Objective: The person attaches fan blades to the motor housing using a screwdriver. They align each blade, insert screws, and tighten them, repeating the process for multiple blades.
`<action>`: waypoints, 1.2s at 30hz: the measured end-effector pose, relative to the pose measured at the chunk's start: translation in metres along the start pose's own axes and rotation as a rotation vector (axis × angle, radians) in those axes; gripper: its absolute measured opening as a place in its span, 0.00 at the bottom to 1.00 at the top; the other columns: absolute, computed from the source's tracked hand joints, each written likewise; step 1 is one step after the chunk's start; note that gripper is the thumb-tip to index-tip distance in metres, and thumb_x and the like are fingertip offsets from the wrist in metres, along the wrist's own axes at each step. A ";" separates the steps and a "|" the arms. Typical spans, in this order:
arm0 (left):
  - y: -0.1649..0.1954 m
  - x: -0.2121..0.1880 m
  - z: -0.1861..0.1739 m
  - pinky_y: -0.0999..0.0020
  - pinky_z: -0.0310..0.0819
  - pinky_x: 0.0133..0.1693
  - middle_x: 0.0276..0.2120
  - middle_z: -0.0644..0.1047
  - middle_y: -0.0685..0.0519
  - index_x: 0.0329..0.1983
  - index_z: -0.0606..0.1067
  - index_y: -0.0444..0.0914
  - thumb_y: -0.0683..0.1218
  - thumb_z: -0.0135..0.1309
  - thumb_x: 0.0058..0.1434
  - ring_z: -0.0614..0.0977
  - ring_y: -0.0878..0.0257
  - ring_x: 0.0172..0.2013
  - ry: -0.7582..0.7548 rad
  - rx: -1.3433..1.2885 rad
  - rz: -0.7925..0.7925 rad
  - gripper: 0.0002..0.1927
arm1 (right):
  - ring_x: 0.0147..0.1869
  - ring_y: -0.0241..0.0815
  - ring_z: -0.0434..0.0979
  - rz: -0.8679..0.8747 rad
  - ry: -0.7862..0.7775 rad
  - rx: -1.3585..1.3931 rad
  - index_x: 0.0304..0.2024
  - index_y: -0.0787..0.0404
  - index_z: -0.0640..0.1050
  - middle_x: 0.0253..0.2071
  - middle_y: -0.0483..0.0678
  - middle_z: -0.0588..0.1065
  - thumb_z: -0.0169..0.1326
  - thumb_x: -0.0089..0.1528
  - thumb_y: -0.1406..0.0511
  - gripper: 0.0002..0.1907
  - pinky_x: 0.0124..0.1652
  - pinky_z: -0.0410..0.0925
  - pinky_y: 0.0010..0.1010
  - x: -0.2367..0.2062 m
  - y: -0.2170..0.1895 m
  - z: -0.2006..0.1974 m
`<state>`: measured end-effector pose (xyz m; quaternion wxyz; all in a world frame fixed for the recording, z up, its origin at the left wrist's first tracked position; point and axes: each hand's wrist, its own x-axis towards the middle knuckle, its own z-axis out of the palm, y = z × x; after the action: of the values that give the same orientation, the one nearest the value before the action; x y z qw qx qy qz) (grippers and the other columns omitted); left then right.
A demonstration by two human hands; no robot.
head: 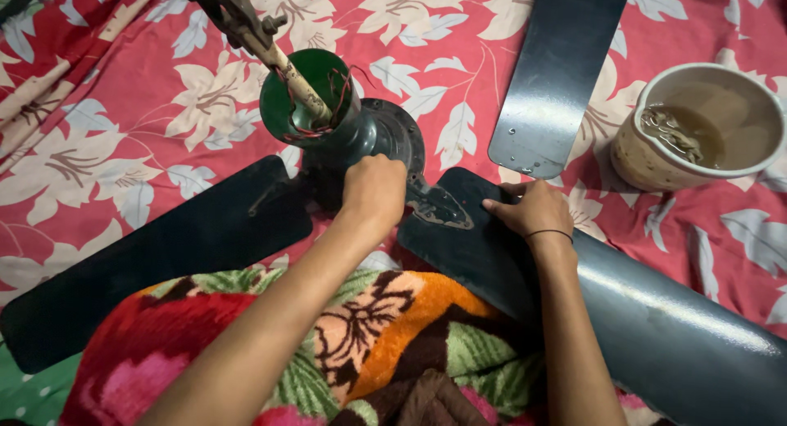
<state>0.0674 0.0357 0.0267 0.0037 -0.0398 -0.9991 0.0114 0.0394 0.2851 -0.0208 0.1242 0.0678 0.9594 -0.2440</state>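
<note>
- Left hand [373, 192] is curled closed against the dark round metal motor housing of a ceiling fan [373, 135]; what it grips is hidden.
- Right hand [531, 209] lies flat, fingers spread, pressing the near dark grey fan blade [648, 311].
- Fan lies on a red floral bedsheet [123, 106], its green cup-shaped canopy [307, 94] and rusty rod [270, 45] pointing upward.
- Cream-coloured bowl of murky water [705, 123] sits well apart, right.
- Colourful blanket [369, 336] covers the lap, overlapping blades.
</note>
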 end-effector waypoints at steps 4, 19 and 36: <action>0.006 -0.007 -0.001 0.60 0.81 0.36 0.31 0.83 0.47 0.29 0.84 0.41 0.39 0.58 0.54 0.86 0.53 0.37 0.049 0.114 0.147 0.05 | 0.51 0.57 0.82 0.009 0.018 0.012 0.52 0.47 0.84 0.45 0.55 0.82 0.70 0.48 0.46 0.31 0.53 0.72 0.46 0.000 -0.002 0.000; -0.002 -0.017 -0.009 0.63 0.80 0.32 0.29 0.83 0.50 0.25 0.82 0.45 0.42 0.60 0.53 0.87 0.56 0.34 0.045 0.253 0.324 0.04 | 0.53 0.56 0.82 -0.007 -0.001 -0.036 0.53 0.44 0.84 0.47 0.51 0.82 0.68 0.49 0.44 0.31 0.55 0.72 0.46 0.004 -0.002 0.001; -0.055 0.008 0.049 0.63 0.77 0.26 0.23 0.84 0.46 0.28 0.83 0.31 0.43 0.57 0.61 0.84 0.60 0.21 -0.431 -0.975 -0.392 0.11 | 0.51 0.55 0.83 0.006 0.013 0.032 0.51 0.48 0.85 0.44 0.52 0.83 0.70 0.48 0.47 0.31 0.54 0.72 0.45 0.001 -0.003 0.001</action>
<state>0.0547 -0.0195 -0.0205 -0.2173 0.1526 -0.8556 -0.4443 0.0377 0.2824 -0.0208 0.1176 0.0743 0.9560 -0.2583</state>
